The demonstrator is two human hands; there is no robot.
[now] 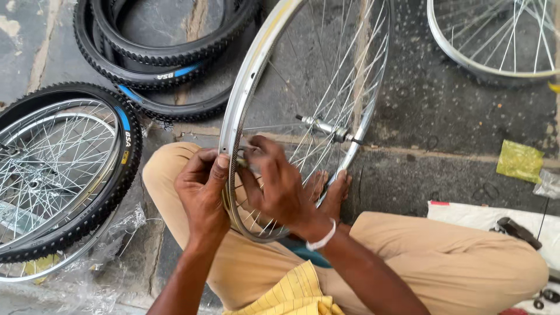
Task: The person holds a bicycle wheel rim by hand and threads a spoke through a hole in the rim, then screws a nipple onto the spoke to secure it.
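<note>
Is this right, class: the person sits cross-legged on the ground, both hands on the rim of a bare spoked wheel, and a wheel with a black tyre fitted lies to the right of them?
Not quite. The head view shows both the left hand and right hand on the bare wheel rim, but the tyred wheel lies to the person's left, not right.

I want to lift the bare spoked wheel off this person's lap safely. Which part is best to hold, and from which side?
Hold the bare wheel at its upper rim, coming from above. That arc is free, while the left hand and right hand occupy the lower rim. The thin spokes and the axle sticking out at the centre look like poor grips.
</note>
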